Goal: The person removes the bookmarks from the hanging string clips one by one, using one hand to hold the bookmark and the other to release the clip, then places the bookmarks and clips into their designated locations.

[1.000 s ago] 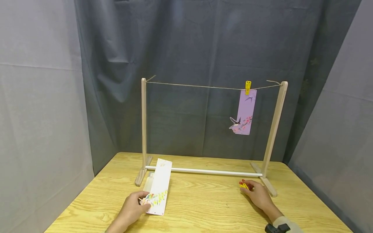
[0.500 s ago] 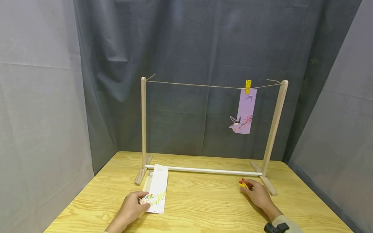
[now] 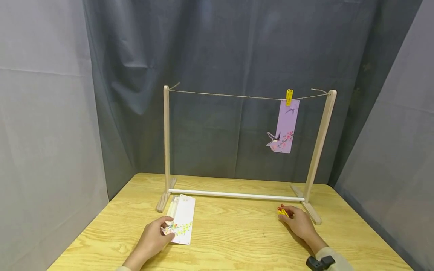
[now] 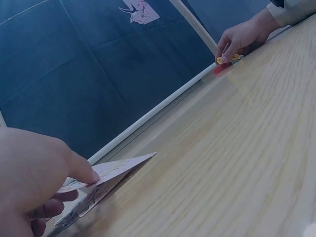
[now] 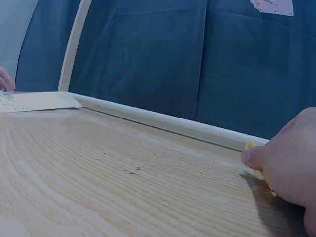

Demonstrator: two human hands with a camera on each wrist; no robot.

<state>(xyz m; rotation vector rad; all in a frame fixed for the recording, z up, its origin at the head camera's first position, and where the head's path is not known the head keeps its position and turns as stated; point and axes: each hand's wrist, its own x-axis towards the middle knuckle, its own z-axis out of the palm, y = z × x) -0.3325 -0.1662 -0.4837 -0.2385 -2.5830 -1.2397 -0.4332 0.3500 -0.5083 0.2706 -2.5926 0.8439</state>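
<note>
My left hand pinches the lower left edge of a white bookmark printed with yellow flowers and a bird. In the left wrist view the thumb lies on top of this bookmark, tilted over another printed card. A pale card shows along its left side in the head view. On the right, my right hand holds a yellow clip low over the table. Red clip ends show beside its fingertips; in the left wrist view a red clip sits just under the yellow one.
A wooden stand with left post and right post carries a string. From it hangs a purple bookmark under a yellow clip. A white bar joins the feet, behind both hands.
My left hand has lowered the far end of the white bookmark toward the table, keeping its pinch. The right hand stays in place with the yellow clip. The head view has tilted slightly.
</note>
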